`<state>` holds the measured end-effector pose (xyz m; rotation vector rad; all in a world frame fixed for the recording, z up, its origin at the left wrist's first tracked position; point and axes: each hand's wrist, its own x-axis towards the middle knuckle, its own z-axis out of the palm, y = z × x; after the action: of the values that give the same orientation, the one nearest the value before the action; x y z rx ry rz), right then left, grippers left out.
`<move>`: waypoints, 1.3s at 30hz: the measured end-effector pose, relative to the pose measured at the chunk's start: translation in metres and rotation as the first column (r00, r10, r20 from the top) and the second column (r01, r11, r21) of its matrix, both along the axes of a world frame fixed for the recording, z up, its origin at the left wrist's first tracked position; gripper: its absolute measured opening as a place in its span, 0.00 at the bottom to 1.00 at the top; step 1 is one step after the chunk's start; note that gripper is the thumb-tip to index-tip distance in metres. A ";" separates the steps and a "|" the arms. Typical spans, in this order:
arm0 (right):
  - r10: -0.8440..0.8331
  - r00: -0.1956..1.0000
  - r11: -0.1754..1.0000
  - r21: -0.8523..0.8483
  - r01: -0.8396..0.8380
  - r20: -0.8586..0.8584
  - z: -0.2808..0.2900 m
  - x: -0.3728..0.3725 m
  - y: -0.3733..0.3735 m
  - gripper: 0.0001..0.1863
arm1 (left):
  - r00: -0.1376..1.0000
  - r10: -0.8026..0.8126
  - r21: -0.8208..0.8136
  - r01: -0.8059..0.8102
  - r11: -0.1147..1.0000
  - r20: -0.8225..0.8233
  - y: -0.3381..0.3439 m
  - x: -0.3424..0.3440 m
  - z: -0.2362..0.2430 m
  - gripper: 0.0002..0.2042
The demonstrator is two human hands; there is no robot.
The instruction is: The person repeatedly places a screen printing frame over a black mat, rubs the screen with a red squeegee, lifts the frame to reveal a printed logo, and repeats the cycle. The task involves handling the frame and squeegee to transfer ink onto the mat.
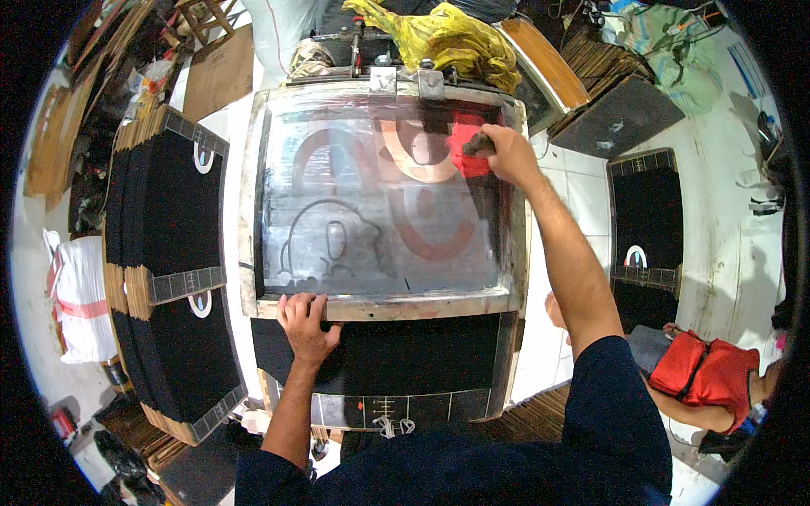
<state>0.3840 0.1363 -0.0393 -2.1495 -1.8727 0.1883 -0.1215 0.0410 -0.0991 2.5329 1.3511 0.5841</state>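
A silk-screen frame (pixel 250 211) with pale wooden edges lies over a black fabric panel (pixel 378 354). Curved designs mark its grey mesh (pixel 337 169), and red ink (pixel 464 164) covers the upper right. My left hand (pixel 308 329) grips the frame's near rail, fingers curled over it. At the upper right of the mesh, my right hand (pixel 504 153) is closed on a dark-handled tool (pixel 475 143), held in the red patch; the tool's working edge is hard to make out.
Stacks of black panels (pixel 177 211) stand left, with more (pixel 641 219) right. Metal clamps (pixel 430 83), yellow plastic (pixel 456 46) and boards (pixel 574 76) lie beyond the frame. A white bundle (pixel 80 295) sits far left. Another person in red (pixel 700 379) is at the lower right.
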 end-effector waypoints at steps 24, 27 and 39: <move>0.047 0.995 0.991 0.123 -0.058 0.092 -0.006 0.011 -0.008 0.19 | 0.993 -0.112 0.036 0.110 0.993 0.044 0.009 -0.001 0.031 0.26; 0.035 0.999 0.999 0.022 -0.035 0.013 0.000 0.017 -0.010 0.19 | 0.994 -0.103 0.018 0.102 0.995 0.049 0.010 0.002 0.042 0.25; 0.080 0.996 0.981 -0.180 -0.071 0.040 -0.004 0.065 0.106 0.32 | 0.999 -0.026 -0.069 0.024 0.997 -0.026 0.003 0.007 0.053 0.26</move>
<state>0.4493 0.2421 -0.0438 -2.2159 -2.0367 0.3361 -0.1148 0.0439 -0.0459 2.5078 1.3224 0.4927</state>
